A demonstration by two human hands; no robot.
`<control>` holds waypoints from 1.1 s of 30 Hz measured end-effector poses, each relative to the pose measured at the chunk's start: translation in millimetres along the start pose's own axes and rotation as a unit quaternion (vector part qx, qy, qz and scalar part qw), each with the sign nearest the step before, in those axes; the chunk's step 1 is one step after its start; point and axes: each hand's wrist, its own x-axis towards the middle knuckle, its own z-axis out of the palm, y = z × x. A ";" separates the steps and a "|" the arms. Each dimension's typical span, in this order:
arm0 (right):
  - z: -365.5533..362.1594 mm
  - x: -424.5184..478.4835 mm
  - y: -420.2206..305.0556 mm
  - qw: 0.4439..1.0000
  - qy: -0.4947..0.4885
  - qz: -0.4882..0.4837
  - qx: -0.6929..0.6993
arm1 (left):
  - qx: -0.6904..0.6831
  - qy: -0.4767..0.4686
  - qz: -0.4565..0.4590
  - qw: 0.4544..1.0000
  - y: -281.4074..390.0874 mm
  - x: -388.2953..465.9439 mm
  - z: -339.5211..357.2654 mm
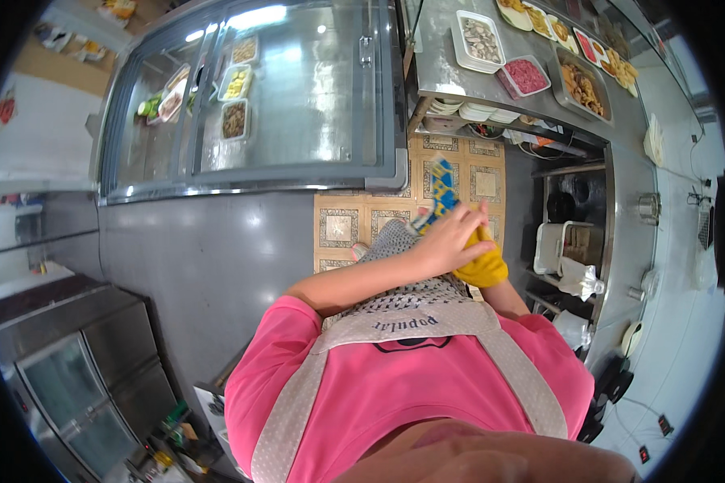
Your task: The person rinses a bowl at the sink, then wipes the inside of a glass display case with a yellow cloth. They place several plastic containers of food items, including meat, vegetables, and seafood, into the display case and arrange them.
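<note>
My left hand (pixel 453 239) reaches across in front of me, and its fingers grip a yellow fabric piece (pixel 484 261). This fabric wraps around my right forearm near the wrist. Most of my right hand (pixel 483 209) is hidden behind the left hand and the cloth; only some fingertips show. A blue-and-yellow patterned cloth (pixel 443 187) hangs out beyond both hands, slightly blurred. Whether it is joined to the yellow fabric, I cannot tell. Below the hands is my patterned apron (pixel 399 305), worn over a pink shirt.
At the front left stands a glass-topped display cooler (pixel 302 121) with several food trays inside. A steel counter (pixel 441 75) at the front right holds minced meat (pixel 524 75) and other food trays. Steel shelving (pixel 607 241) runs along my right. A steel refrigerator (pixel 127 362) stands behind left.
</note>
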 end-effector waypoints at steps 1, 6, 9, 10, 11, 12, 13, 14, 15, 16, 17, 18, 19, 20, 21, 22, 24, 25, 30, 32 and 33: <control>-5.6 -1.1 0.1 0.999 0.014 -0.025 0.013 | -0.014 -0.047 -0.010 0.999 -22.5 2.4 11.2; -38.9 -1.8 9.3 0.987 0.082 -0.108 0.085 | 0.099 -0.174 0.052 0.978 -112.6 26.6 60.0; -28.8 25.6 -3.8 0.977 0.114 -0.137 0.120 | 0.141 -0.287 -0.013 0.947 -142.5 68.1 30.3; -14.8 39.3 -9.9 0.972 0.127 -0.147 0.134 | 0.165 -0.325 -0.017 0.931 -157.6 88.3 10.9; 6.2 52.1 -20.9 0.967 0.142 -0.156 0.143 | 0.193 -0.264 -0.004 0.945 -176.9 114.5 -9.3; 27.0 64.6 -26.9 0.958 0.163 -0.169 0.164 | 0.243 -0.125 -0.022 0.962 -211.1 131.4 -31.8; 64.0 69.2 -39.7 0.959 0.216 -0.146 0.114 | 0.223 -0.108 0.015 0.969 -227.9 170.2 -76.8; 80.3 73.5 -42.9 0.949 0.260 -0.141 0.110 | 0.385 -0.068 -0.123 0.912 -246.7 201.5 -101.3; 88.6 76.5 -46.8 0.936 0.305 -0.140 0.102 | 0.413 0.044 -0.101 0.904 -270.3 219.9 -128.1; 91.6 80.4 -48.9 0.936 0.307 -0.137 0.106 | 0.426 0.134 -0.124 0.886 -317.9 231.6 -145.7; 90.4 80.6 -50.4 0.933 0.315 -0.139 0.106 | 0.441 0.141 -0.178 0.868 -356.0 241.4 -157.0; 93.3 80.6 -56.2 0.930 0.322 -0.143 0.105 | 0.457 0.099 -0.261 0.844 -370.5 257.4 -167.2; 87.6 79.8 -54.7 0.934 0.313 -0.155 0.076 | 0.463 0.075 -0.277 0.839 -388.7 263.6 -172.5; 78.1 77.4 -53.1 0.938 0.302 -0.165 0.047 | 0.469 0.051 -0.293 0.832 -407.0 266.3 -177.5; 74.3 76.8 -47.7 0.940 0.292 -0.176 0.019 | 0.475 0.025 -0.308 0.824 -422.5 265.4 -182.7; 88.0 81.3 -42.7 0.952 0.252 -0.173 0.027 | 0.443 0.010 -0.326 0.835 -429.6 265.1 -186.8; 57.6 73.6 -28.6 0.950 0.259 -0.171 0.025 | 0.430 0.001 -0.292 0.854 -430.5 269.1 -180.1; 46.2 70.7 -20.5 0.953 0.255 -0.161 0.028 | 0.433 -0.001 -0.281 0.856 -424.7 267.3 -184.6; 42.0 47.5 27.7 0.943 0.292 -0.153 -0.038 | 0.368 -0.010 -0.289 0.884 -433.3 273.2 -187.1; 107.5 73.1 40.9 0.944 0.296 -0.144 0.013 | 0.352 0.016 -0.261 0.899 -442.0 262.9 -192.4; 137.0 79.5 50.6 0.941 0.303 -0.145 0.035 | 0.364 0.018 -0.272 0.891 -443.1 260.7 -199.5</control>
